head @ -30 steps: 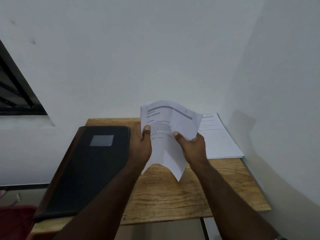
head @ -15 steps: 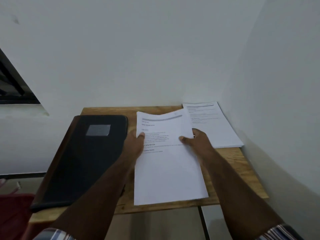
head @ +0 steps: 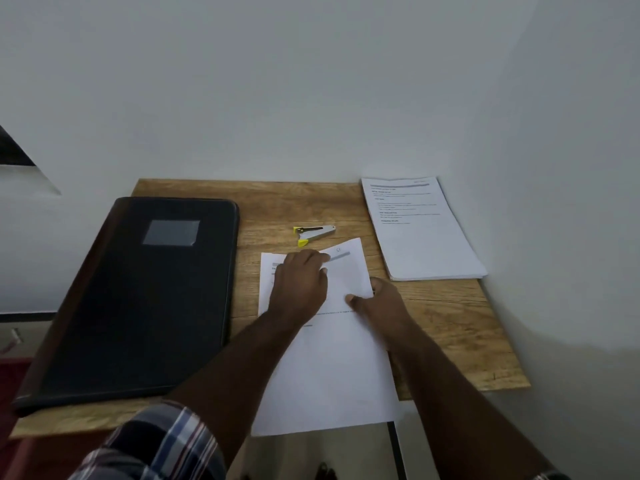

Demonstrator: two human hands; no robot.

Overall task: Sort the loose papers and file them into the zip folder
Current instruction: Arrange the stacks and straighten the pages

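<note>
A black zip folder (head: 149, 299) lies closed on the left of the wooden table (head: 450, 334). White printed sheets (head: 332, 368) lie in the middle, their near end hanging over the table's front edge. The top sheet (head: 351, 271) is skewed, with its far right corner turned away from the one below. My left hand (head: 299, 289) rests flat on the upper part of these sheets. At their right edge my right hand (head: 381, 304) pinches the top sheet, thumb on top. A second stack of printed papers (head: 422, 244) sits at the back right corner.
A small silver staple remover with yellow grips (head: 313, 233) lies just beyond the middle sheets. White walls close in behind and on the right. A dark window corner (head: 14, 150) shows at far left.
The sheets, held up in both hands a second ago, now lie on the table. My left hand has moved onto them. The staple remover has come into sight.
</note>
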